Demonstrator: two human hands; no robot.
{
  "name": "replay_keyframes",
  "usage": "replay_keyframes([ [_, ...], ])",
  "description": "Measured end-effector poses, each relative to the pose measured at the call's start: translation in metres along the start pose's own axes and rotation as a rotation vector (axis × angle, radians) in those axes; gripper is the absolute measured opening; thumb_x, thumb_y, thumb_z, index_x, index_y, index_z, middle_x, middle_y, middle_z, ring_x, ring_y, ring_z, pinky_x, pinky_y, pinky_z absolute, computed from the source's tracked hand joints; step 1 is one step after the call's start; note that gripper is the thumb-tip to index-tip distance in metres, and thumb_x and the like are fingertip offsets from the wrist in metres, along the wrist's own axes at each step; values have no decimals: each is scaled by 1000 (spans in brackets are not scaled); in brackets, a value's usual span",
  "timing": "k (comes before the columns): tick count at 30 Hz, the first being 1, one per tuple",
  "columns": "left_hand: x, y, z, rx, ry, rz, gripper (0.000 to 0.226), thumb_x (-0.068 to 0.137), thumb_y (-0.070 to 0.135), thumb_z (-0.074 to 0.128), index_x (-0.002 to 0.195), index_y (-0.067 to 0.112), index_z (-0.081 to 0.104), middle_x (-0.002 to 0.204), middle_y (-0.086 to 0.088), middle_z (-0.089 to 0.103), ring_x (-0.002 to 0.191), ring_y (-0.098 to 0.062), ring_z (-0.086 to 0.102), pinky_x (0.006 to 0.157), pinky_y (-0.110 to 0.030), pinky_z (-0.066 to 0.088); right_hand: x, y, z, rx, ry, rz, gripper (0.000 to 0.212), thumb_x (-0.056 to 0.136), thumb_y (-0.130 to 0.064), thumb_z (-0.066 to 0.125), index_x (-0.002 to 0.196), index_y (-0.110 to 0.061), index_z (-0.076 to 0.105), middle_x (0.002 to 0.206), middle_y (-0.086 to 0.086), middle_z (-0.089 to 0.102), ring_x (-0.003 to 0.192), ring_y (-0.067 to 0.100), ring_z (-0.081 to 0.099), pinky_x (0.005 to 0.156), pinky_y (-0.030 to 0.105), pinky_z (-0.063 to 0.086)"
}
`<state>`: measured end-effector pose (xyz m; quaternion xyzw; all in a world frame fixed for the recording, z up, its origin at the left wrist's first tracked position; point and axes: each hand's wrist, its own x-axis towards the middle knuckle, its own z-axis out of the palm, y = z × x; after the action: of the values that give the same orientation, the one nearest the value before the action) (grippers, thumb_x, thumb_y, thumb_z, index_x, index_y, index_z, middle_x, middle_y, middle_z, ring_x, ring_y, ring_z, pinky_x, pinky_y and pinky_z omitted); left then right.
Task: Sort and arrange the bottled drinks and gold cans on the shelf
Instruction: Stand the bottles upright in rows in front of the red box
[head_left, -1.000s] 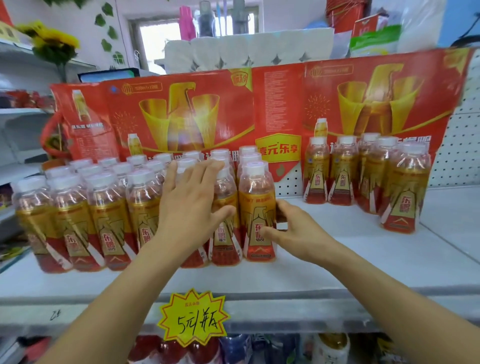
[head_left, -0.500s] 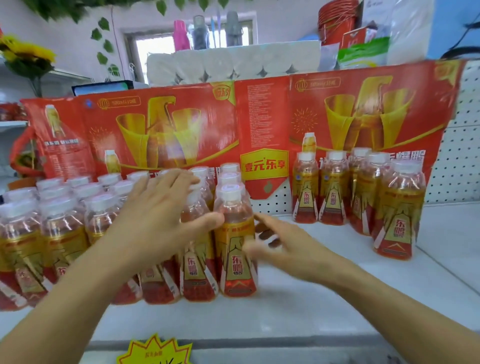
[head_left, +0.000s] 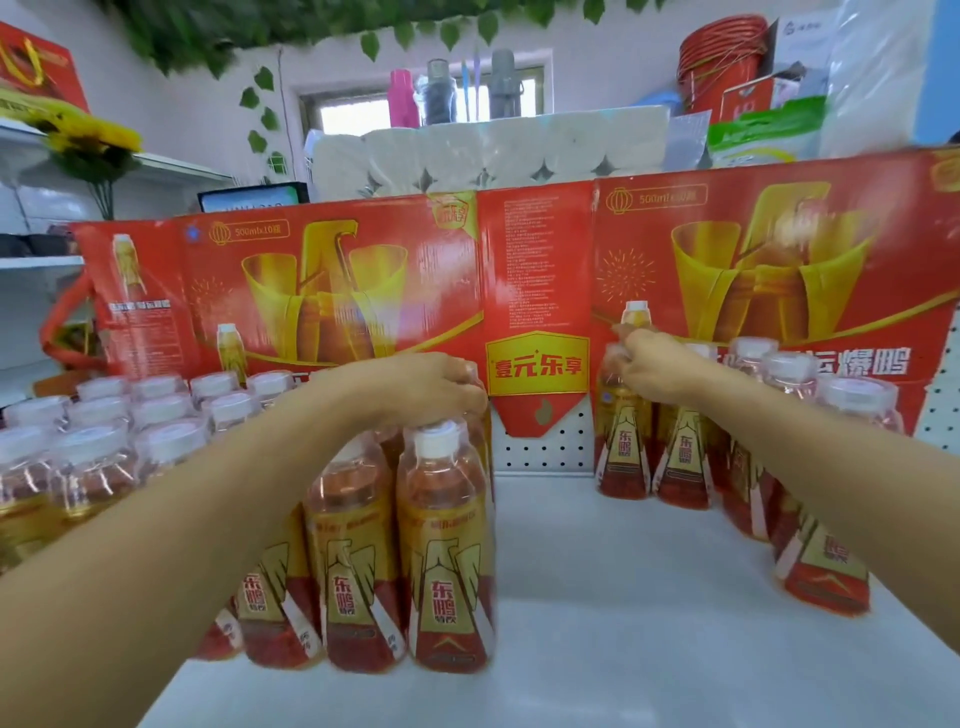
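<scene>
1. The bottled drinks stand in two groups on the white shelf (head_left: 597, 597): a large block at the left (head_left: 104, 441) and a smaller cluster at the right (head_left: 753, 467), with bare shelf between them. No gold cans can be seen.
2. The left hand (head_left: 415, 389) is curled down over the caps at the right-hand edge of the left block, just behind the front corner bottle (head_left: 447, 551). Its grip looks closed on a cap or neck beneath it, though the fingers hide exactly which bottle.
3. The right hand (head_left: 649, 364) is closed around the cap of the rear left bottle (head_left: 623, 426) in the right cluster, close against the red cardboard display (head_left: 519, 260) behind.
4. Handling, as a judgement: these are full plastic bottles, so fairly heavy for their size and stiff enough to be squeezed without harm. The shrink labels look glossy and may slide in the palm.
5. The cap and neck give a sure hold for lifting one bottle straight up out of a tight row. For a longer carry, a wrap around the body under the shoulder would be steadier.
6. The bottles are tall and narrow-footed and stand touching, so a sideways tug could topple neighbours. Lifting clear before moving across seems wiser.
</scene>
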<state>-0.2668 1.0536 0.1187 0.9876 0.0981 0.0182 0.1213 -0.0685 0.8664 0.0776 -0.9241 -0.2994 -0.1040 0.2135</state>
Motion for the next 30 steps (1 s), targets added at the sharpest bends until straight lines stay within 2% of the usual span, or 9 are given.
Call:
replay_keyframes([
  [3, 0, -1, 1, 5, -3, 10, 36, 100, 36, 44, 130, 20, 58, 145, 3, 45, 129, -20, 44, 90, -28, 31, 5, -2, -3, -78, 18, 30, 40, 100, -17, 43, 137, -3, 44, 133, 22, 51, 116, 36, 54, 93, 43, 49],
  [7, -3, 3, 0, 37, 15, 2, 36, 100, 36, 43, 132, 24, 56, 147, 4, 43, 130, -20, 43, 98, -32, 34, 0, -12, -7, -17, 41, -25, 28, 96, -21, 51, 118, -8, 60, 108, 10, 65, 96, 27, 63, 86, 43, 53],
  [9, -3, 4, 0, 44, 15, 5, 37, 101, 35, 43, 133, 23, 55, 150, 5, 41, 132, -20, 41, 103, -34, 34, -6, -18, -6, 19, 53, -97, 25, 95, -21, 53, 114, -8, 63, 103, 8, 67, 92, 24, 64, 84, 44, 54],
  [12, -5, 4, 0, 49, 20, 8, 38, 102, 34, 42, 136, 23, 52, 152, 6, 37, 134, -19, 39, 101, -31, 33, -18, -34, -2, 93, 45, -194, 33, 96, -25, 57, 121, -4, 60, 112, 11, 67, 102, 24, 62, 90, 38, 50],
  [15, -6, 4, -1, 18, 33, -9, 40, 100, 36, 44, 138, 26, 50, 153, 6, 37, 133, -19, 40, 93, -27, 31, -23, -52, 5, 120, 28, -255, 36, 97, -25, 56, 126, -4, 58, 118, 11, 67, 103, 19, 62, 87, 29, 47],
  [21, -5, 5, -1, 30, 27, -11, 41, 100, 35, 44, 139, 24, 48, 150, 2, 40, 134, -20, 38, 91, -26, 27, -23, -74, 16, 152, 24, -290, 34, 97, -24, 55, 120, 0, 61, 114, 13, 69, 106, 24, 63, 91, 37, 49],
  [25, -2, 1, 1, 32, 27, -11, 42, 99, 39, 45, 139, 27, 48, 149, 2, 41, 132, -20, 40, 92, -28, 29, -22, -77, 20, 165, 8, -274, 39, 98, -26, 54, 130, -5, 55, 121, 12, 65, 112, 23, 60, 91, 29, 44],
  [28, 2, -3, 1, 25, 20, 0, 48, 98, 42, 46, 143, 28, 43, 153, 4, 36, 136, -20, 37, 97, -29, 29, -22, -78, 22, 159, -9, -253, 44, 99, -30, 52, 136, -7, 49, 130, 11, 60, 117, 23, 55, 95, 32, 43],
  [30, 2, -5, 0, 8, 17, 1, 56, 96, 49, 48, 147, 31, 37, 156, 5, 32, 139, -19, 34, 104, -32, 29, -26, -76, 20, 176, -45, -227, 55, 100, -37, 48, 146, -9, 37, 141, 10, 50, 128, 23, 47, 101, 32, 38],
])
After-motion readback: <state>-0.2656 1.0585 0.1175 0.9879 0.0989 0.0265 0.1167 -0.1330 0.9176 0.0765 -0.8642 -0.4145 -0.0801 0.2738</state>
